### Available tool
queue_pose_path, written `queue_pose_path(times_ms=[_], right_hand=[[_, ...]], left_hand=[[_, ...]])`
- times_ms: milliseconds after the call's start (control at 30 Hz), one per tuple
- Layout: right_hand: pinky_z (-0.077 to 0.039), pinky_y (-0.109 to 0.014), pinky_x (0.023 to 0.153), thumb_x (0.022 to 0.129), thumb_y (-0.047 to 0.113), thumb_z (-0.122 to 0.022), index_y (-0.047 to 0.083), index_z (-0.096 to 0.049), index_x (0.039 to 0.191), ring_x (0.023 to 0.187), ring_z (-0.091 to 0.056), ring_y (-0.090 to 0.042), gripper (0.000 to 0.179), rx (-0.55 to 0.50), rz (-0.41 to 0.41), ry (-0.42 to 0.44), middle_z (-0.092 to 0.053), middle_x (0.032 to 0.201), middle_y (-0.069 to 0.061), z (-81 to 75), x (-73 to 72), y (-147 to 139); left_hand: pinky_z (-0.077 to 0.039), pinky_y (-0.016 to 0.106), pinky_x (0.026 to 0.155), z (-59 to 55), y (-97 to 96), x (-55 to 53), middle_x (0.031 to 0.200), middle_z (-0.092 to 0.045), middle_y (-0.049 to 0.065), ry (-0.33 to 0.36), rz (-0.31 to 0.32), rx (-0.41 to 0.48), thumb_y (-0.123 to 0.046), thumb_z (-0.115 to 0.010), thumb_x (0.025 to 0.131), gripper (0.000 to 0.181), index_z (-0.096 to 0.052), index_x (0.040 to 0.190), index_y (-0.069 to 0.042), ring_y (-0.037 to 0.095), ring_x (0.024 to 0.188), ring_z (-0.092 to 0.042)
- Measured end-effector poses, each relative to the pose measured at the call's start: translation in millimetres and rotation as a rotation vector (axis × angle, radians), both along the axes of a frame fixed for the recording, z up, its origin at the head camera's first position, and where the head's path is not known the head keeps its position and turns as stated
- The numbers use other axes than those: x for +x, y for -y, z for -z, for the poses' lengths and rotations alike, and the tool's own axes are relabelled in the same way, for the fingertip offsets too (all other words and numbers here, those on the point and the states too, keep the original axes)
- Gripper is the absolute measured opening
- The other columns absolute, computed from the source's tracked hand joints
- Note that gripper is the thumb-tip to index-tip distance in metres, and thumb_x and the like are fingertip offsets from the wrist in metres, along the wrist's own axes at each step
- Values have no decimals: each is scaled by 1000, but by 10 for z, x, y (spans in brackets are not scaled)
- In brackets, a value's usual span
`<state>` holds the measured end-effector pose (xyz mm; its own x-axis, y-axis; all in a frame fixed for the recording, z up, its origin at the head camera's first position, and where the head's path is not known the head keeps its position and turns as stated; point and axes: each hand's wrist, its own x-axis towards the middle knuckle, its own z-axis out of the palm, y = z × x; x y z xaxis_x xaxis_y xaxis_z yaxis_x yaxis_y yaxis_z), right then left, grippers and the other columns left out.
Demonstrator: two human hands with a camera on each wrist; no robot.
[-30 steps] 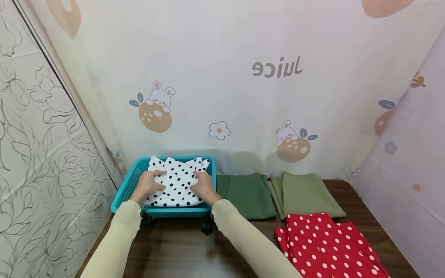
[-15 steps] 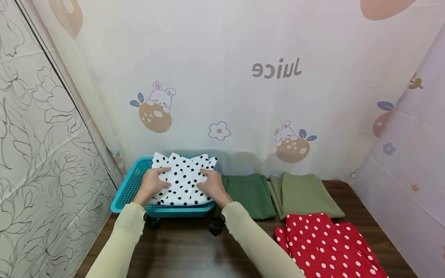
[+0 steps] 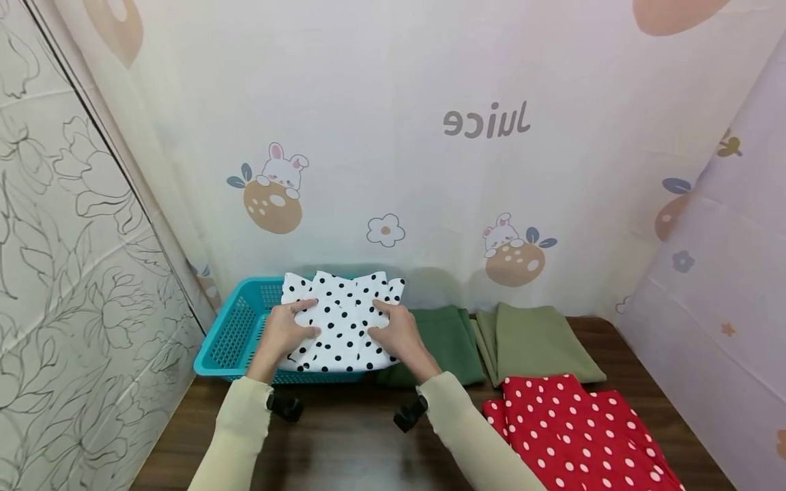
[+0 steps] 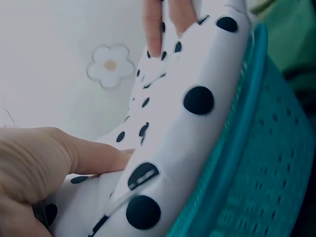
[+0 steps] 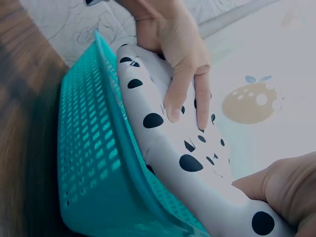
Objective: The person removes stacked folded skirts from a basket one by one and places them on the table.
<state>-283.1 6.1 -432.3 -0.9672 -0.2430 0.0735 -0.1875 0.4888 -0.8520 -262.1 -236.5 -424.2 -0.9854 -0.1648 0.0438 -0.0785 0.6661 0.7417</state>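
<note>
A folded white cloth with black dots point(image 3: 340, 324) is raised to the level of the teal basket's rim point(image 3: 211, 334), in the head view covering its right part and reaching past its right end. My left hand point(image 3: 287, 335) grips the cloth's left side, and my right hand point(image 3: 398, 334) grips its right side. On both hands the thumb and a finger lie on top of the fabric; the other fingers are mostly hidden. In the right wrist view the cloth point(image 5: 163, 143) runs alongside the basket's perforated wall point(image 5: 89, 153).
A dark green folded cloth point(image 3: 445, 341) lies right of the basket, partly behind my right hand. Beyond it is an olive folded cloth point(image 3: 543, 344). A red cloth with white dots point(image 3: 574, 433) lies nearer on the brown wooden table point(image 3: 344, 436). Printed curtains hang behind.
Both hands have lifted the dotted white cloth out of the basket and shifted it to the right. More of the basket's left interior shows now. The other cloths have stayed put.
</note>
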Motion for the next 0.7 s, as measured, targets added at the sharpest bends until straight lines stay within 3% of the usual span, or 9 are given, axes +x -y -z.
queue_pose_path(times_ms=[67, 167, 233, 300, 367, 467, 533, 600, 700], right_hand=[[-36, -25, 47, 87, 2, -68, 12, -57, 149, 39, -29, -10, 64, -2, 1, -22, -53, 154, -17, -16, 66, -79], [-35, -26, 47, 86, 2, -68, 12, -58, 147, 40, -27, -11, 63, -15, 11, -51, -54, 152, -18, -49, 167, -204], [-35, -26, 48, 87, 3, -69, 12, -59, 147, 41, -26, -11, 62, -20, 18, -62, -54, 152, -18, -55, 233, -291], [-37, -26, 49, 88, 5, -71, 14, -59, 147, 42, -26, -11, 61, -18, 29, -67, -54, 152, -17, -52, 296, -377], [-38, -27, 50, 89, 7, -73, 14, -59, 147, 45, -30, -13, 60, -16, 41, -77, -55, 151, -17, -29, 354, -461], [-43, -27, 55, 88, 7, -75, 14, -61, 145, 59, -45, -13, 59, -5, 67, -97, -58, 149, -16, 18, 429, -572], [-44, -28, 56, 88, 7, -76, 13, -62, 144, 64, -49, -17, 58, -2, 84, -105, -59, 148, -15, 52, 480, -644], [-46, -27, 57, 88, 7, -77, 13, -61, 145, 73, -54, -19, 59, 4, 99, -104, -58, 149, -13, 79, 541, -714], [-49, -27, 61, 88, 8, -78, 14, -61, 145, 88, -64, -24, 60, 14, 130, -114, -59, 149, -11, 121, 660, -829]], left_hand=[[-39, 27, 49, -10, -79, 45, 153, -50, 26, -10, -2, 29, -6, -83, 82, 61, -66, 140, -12, 13, 50, -37], [-37, 27, 49, -39, -198, 123, 153, -51, 24, -29, 0, 71, -5, -83, 82, 60, -67, 139, -13, 18, 59, -45], [-37, 27, 50, -61, -276, 177, 153, -51, 23, -46, 4, 86, -5, -83, 82, 59, -67, 139, -13, 22, 76, -55], [-37, 26, 50, -84, -356, 230, 152, -52, 23, -65, 24, 92, -5, -83, 82, 59, -68, 138, -12, 22, 75, -55], [-41, 26, 53, -93, -435, 282, 150, -55, 22, -81, 42, 103, -5, -83, 82, 58, -68, 137, -12, 27, 89, -65], [-44, 26, 57, -87, -542, 362, 148, -58, 20, -92, 68, 126, -4, -83, 82, 58, -69, 137, -13, 32, 93, -68], [-49, 27, 65, -74, -608, 415, 148, -59, 17, -93, 84, 141, -4, -83, 82, 58, -68, 138, -15, 35, 126, -61], [-50, 28, 65, -69, -674, 470, 148, -59, 14, -83, 111, 157, -3, -82, 83, 60, -68, 139, -17, 32, 120, -63], [-51, 27, 68, -67, -768, 557, 150, -58, 13, -77, 175, 181, 0, -82, 82, 63, -66, 141, -19, 28, 124, -62]])
